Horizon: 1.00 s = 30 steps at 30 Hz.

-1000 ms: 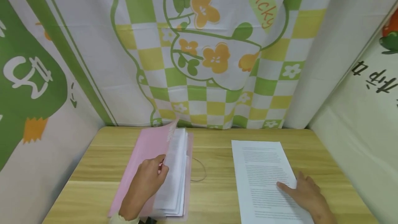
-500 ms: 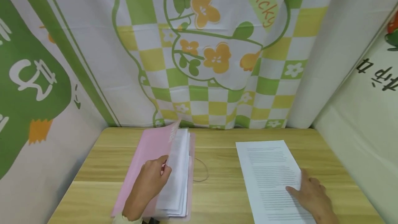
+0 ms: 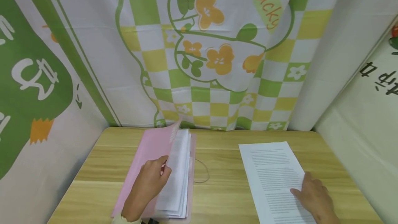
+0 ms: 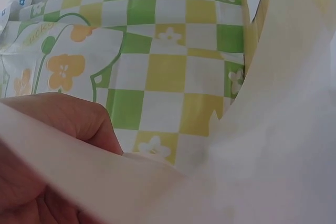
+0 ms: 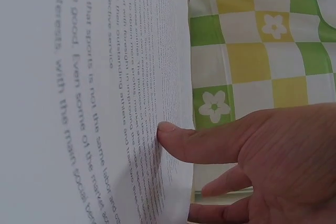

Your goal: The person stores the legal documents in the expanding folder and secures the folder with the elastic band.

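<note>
In the head view, my left hand [image 3: 149, 179] pinches the free edge of a pink folder's [image 3: 152, 142] cover, keeping it partly raised. White printed papers [image 3: 175, 182] lie inside, partly hidden by the cover and hand. The left wrist view shows the curled fingers [image 4: 79, 119] at the pale, blurred cover edge. On the right side of the table, my right hand [image 3: 317, 196] holds the right edge of a printed sheet [image 3: 270, 172]. Its thumb lies on the text, as the right wrist view shows; the other fingers [image 5: 226, 182] are at the edge, their tips partly hidden.
A thin elastic loop [image 3: 203, 172] sticks out from the folder's right side. The wooden table [image 3: 220, 196] ends at a checked curtain [image 3: 217, 106] behind, with printed fabric walls [image 3: 357, 120] at the sides. A small dark object [image 3: 152, 221] shows beside the left wrist.
My right hand has shifted right along with the sheet, which has turned slightly. The left hand keeps its hold on the folder cover. The whole view has drifted a little.
</note>
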{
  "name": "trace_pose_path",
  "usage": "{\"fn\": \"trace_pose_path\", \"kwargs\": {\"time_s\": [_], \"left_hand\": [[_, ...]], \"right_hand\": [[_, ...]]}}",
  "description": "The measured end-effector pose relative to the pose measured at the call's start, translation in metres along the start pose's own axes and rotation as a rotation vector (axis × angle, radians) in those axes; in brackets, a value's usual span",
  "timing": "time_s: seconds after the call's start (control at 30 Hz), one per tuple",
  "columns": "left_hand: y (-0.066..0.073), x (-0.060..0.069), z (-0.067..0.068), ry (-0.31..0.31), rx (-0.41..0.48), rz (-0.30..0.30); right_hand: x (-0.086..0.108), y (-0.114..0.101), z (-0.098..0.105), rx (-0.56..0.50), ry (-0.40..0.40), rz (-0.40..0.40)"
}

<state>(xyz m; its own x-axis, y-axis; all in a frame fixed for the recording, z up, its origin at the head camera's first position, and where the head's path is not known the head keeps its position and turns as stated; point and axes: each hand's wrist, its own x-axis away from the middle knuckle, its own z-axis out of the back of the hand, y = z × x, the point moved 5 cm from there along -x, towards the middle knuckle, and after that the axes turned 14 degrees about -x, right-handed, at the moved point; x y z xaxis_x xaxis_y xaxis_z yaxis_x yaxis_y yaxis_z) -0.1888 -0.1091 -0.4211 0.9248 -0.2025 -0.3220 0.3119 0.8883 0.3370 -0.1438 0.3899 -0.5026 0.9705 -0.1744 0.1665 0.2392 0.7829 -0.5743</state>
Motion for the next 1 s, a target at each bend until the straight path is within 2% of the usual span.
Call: {"fn": "trace_pose_path", "kwargs": {"time_s": [0.17, 0.33, 0.53, 0.6, 0.83, 1.0], "left_hand": [[0.002, -0.001, 0.002, 0.008, -0.007, -0.011], [0.004, -0.003, 0.005, 0.034, -0.018, -0.032], [0.005, -0.003, 0.006, 0.04, -0.025, -0.035], [0.004, -0.003, 0.006, 0.04, -0.026, -0.031], [0.003, -0.001, 0.007, 0.046, -0.028, -0.031], [0.002, 0.0, 0.006, 0.052, -0.031, -0.039]], "right_hand": [[-0.003, 0.001, 0.005, -0.044, 0.025, 0.062], [-0.006, 0.001, 0.006, -0.124, 0.017, 0.079], [-0.011, 0.005, 0.004, -0.224, -0.034, 0.005], [-0.012, 0.008, 0.004, -0.237, -0.041, 0.004], [-0.009, 0.016, 0.002, -0.338, -0.167, -0.034], [-0.005, 0.015, 0.002, -0.503, -0.218, -0.085]]}}
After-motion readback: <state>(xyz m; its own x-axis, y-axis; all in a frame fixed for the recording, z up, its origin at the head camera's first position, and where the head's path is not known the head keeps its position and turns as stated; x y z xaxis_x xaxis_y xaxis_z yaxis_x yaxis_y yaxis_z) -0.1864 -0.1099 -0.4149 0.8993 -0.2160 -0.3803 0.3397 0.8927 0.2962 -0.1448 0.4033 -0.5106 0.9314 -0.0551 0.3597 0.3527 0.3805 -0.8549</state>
